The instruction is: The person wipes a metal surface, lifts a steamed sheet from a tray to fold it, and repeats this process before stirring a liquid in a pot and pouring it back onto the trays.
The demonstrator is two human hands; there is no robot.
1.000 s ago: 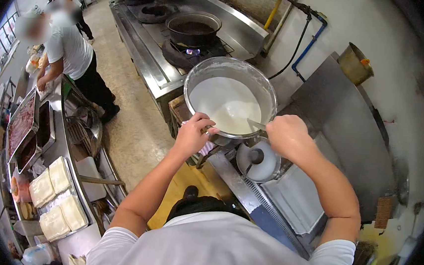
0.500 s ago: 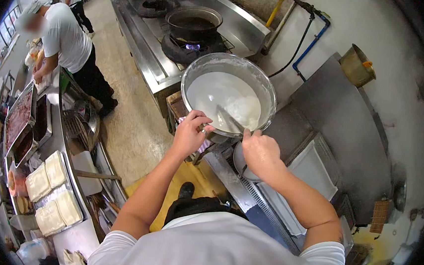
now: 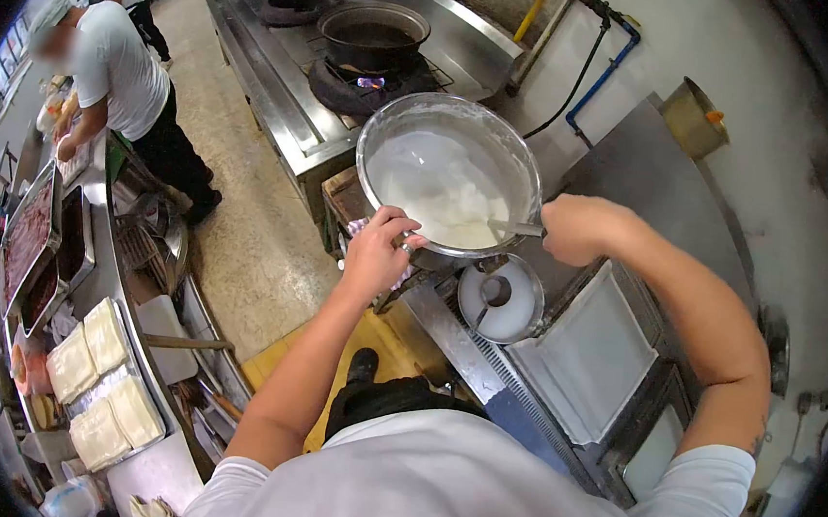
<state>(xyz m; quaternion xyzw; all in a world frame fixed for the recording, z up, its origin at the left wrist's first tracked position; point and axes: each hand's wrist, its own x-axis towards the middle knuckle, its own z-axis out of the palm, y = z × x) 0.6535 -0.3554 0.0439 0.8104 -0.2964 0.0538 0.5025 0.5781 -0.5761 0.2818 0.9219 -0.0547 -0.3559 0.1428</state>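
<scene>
A large metal bowl (image 3: 366, 182) holds a milky white liquid (image 3: 431, 168) with thicker, foamy swirls near its front right. My left hand (image 3: 381, 246) grips the bowl's near left rim, thumb and fingers around the edge. My right hand (image 3: 577, 229) is closed around the handle of a flat stirring utensil (image 3: 518, 228) at the bowl's right rim. The utensil's lower end is hidden in the white mixture. Just below the bowl stands a smaller round pan (image 3: 518, 301) with white content and a ladle-like cup (image 3: 495, 290) in it.
Behind the bowl, a dark pot (image 3: 373, 37) sits over a burner with a visible flame (image 3: 371, 83). A cloth-lined tray (image 3: 591, 355) lies at right. On the left counter are dough sheets (image 3: 119, 420) and trays of reddish filling (image 3: 31, 238); a co-worker (image 3: 127, 71) stands there.
My right hand has swung right and up, beyond the bowl's right rim, with the utensil now lying nearly level. The mixture's swirls have shifted. My left hand stays at the rim.
</scene>
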